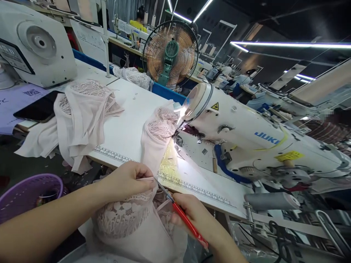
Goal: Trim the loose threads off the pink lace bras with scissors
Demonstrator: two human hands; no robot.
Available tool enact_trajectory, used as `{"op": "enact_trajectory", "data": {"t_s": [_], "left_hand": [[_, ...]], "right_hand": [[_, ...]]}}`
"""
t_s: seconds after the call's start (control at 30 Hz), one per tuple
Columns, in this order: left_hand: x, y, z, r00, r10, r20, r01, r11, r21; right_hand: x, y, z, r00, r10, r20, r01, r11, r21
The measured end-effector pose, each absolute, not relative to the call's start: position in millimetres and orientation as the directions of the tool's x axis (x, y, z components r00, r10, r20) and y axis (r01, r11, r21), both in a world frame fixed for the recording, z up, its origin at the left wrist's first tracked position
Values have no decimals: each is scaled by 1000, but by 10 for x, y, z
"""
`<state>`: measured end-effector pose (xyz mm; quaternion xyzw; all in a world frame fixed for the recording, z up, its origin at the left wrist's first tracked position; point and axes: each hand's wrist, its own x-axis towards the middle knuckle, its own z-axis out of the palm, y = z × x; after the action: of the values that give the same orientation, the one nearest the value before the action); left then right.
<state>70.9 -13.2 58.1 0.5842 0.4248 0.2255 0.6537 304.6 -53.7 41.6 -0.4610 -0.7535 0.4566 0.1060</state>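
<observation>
My left hand (134, 179) pinches the edge of a pale pink lace bra piece (123, 219), which drapes over my lap and below the table edge. Held in my right hand (189, 212) is a slim pair of red-handled scissors (186, 221), seen nearly edge-on. Its metal tip points up and left, touching or very close to the cloth beside my left fingertips; whether the blades are apart I cannot tell. Another lace piece (160, 129) lies on the table, one end at the needle area of the sewing machine (233, 124). Its lower end reaches down to my left hand.
A pile of lace pieces (85, 113) hangs over the table edge at left, next to a black phone (38, 106). A purple basket (52, 179) stands below. Behind the table is a large fan (171, 54). Ruler markings (192, 186) run along the front edge.
</observation>
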Motion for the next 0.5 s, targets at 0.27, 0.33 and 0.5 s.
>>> {"op": "enact_trajectory", "data": {"t_s": [0.27, 0.33, 0.5], "left_hand": [[738, -101, 444, 586, 749, -310, 118, 300, 947], [759, -106, 462, 566, 761, -316, 138, 291, 947], [794, -112, 478, 539, 785, -306, 160, 261, 952]], "right_hand": [[3073, -535, 416, -556, 776, -298, 608, 135, -782], [3074, -528, 439, -553, 780, -294, 637, 168, -752], [3022, -506, 485, -556, 788, -264, 684, 253, -684]]}}
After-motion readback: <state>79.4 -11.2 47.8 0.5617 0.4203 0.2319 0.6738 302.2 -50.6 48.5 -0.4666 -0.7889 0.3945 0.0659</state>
